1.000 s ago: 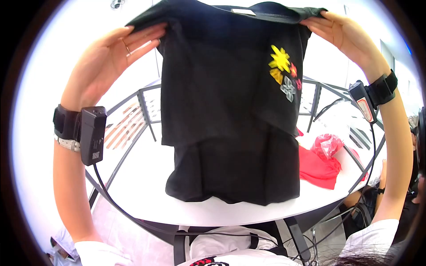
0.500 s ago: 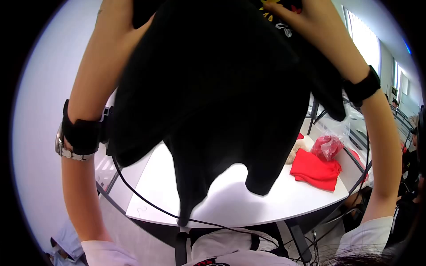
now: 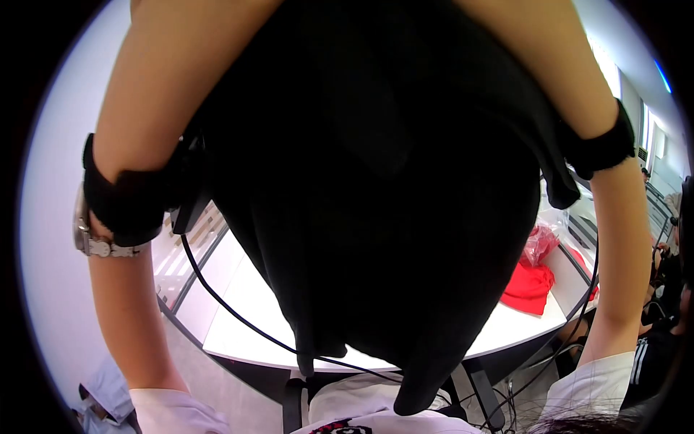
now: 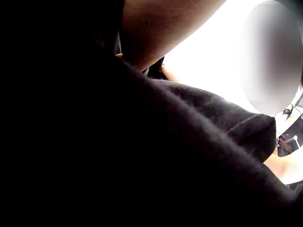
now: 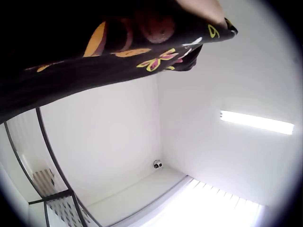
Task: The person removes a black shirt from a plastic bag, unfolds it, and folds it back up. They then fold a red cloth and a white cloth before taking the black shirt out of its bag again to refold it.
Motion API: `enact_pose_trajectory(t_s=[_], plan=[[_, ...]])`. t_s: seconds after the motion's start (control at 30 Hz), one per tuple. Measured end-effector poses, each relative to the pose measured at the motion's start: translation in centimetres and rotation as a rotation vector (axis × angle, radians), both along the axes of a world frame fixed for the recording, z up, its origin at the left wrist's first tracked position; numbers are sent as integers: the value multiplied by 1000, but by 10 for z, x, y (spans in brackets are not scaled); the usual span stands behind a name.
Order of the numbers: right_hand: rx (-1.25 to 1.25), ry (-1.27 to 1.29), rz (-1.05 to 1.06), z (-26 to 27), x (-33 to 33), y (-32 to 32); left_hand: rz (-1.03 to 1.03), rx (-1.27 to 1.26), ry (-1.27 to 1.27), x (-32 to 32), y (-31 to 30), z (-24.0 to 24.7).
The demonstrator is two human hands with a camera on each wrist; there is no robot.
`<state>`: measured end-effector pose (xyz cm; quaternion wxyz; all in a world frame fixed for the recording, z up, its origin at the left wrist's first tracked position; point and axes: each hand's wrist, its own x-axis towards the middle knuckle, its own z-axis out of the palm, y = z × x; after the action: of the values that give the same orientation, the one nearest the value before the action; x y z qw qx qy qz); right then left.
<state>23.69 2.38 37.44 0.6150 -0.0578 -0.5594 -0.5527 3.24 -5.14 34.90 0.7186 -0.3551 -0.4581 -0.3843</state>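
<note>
A black T-shirt [image 3: 376, 217] hangs in loose folds close before me, held up between both raised arms. Its lower corners dangle past the table's front edge in the head view. My left hand [image 3: 191, 61] grips it high on the left; the fingers lie beyond the top of that view. Dark cloth fills most of the left wrist view. On the other side my right hand [image 5: 206, 8] holds the shirt beside its printed flowers [image 5: 158, 60], yellow, orange and pink. Most of the right hand's fingers are hidden by cloth or cut off.
Behind the shirt stands a white table [image 3: 242, 304]. On its right side lie a red cloth [image 3: 530, 289] and a clear plastic bag [image 3: 541, 244] with something red inside. A black cable [image 3: 238, 322] runs from the left wrist across the front. Another person [image 3: 643, 362] sits at the far right.
Both hands have risen past the top of the head view. The shirt, first spread flat with its flowers facing me, has come up closer and bunched, hiding more of the table.
</note>
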Motion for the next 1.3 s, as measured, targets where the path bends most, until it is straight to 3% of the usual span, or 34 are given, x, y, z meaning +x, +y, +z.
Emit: enact_pose_trajectory(t_s=[0.03,0.13,0.17,0.27,0.33,0.4,0.43,0.47,0.5,0.53,0.57,0.6,0.63,0.67,0.7,0.73,0.77,0.8,0.87,0.9,0.93,0.97,1.0,1.03,1.07,1.1,1.13,1.17,1.2,1.3], plan=[[101,48,-130,8,1,5,2,53,-9,3,0,2],[120,6,-185,1,-5,8,-14,-54,60,7,-6,-2],[-30,-121,-187,-3,-2,6,-23,-103,98,7,-5,-4],[-48,-178,-124,-14,-19,48,12,-136,200,-7,45,-6],[-236,-205,-72,-37,-39,90,-126,-173,307,-20,75,-23],[-475,-200,-70,-58,-56,142,-71,-374,138,-44,162,-61],[-644,-188,-83,-70,-62,156,-64,-376,173,-46,183,-74],[-747,-334,-273,-74,-64,185,-53,-372,212,-47,201,-83],[-666,-165,-44,-111,-82,237,-183,-449,160,-52,229,-107],[-666,-43,43,-141,-100,282,-307,-519,106,-59,258,-134],[-1285,-167,196,-153,-99,290,-426,-562,-3,-63,284,-168],[-1959,-318,498,-162,-92,295,-549,-608,-119,-68,301,-196],[-2049,-4,927,-196,-95,290,-836,-792,-358,-73,306,-210],[-2021,93,1292,-225,-96,293,-1118,-975,-615,-80,305,-229],[-1799,-338,1388,-250,-86,325,-1352,-1068,-651,-98,292,-235],[-1984,140,1854,-252,-83,279,-1596,-1154,-713,-116,282,-255],[-1967,229,1902,-264,-74,256,-2022,-1013,-1080,-112,255,-261],[-1958,143,1954,-277,-55,225,-2410,-762,-1458,-104,214,-256],[-2024,132,2101,-305,-20,162,-2361,-794,-1414,-100,134,-274],[-2088,29,2067,-324,-2,136,-2340,-796,-1482,-90,96,-288],[-2307,14,2005,-341,16,110,-2322,-801,-1538,-82,60,-303],[-2461,8,1942,-355,36,80,-2186,-979,-1626,-80,30,-322],[-2634,-128,1576,-370,50,56,-2036,-1152,-1699,-81,4,-339],[-2807,-204,1326,-382,63,41,-1774,-1394,-1856,-85,-17,-356],[-2894,-453,1117,-397,75,35,-1478,-1612,-1982,-89,-31,-367],[-2555,-828,771,-415,86,37,-1485,-1610,-1962,-93,-37,-372],[-2656,-585,814,-415,89,31,-1375,-1631,-1907,-97,-38,-373],[-2690,-508,757,-412,90,35,-1266,-1649,-1852,-100,-36,-373],[-2731,-430,703,-411,91,40,-1289,-1597,-1825,-104,-31,-370],[-2740,-69,820,-407,80,62,-1474,-1491,-1884,-120,0,-377]])
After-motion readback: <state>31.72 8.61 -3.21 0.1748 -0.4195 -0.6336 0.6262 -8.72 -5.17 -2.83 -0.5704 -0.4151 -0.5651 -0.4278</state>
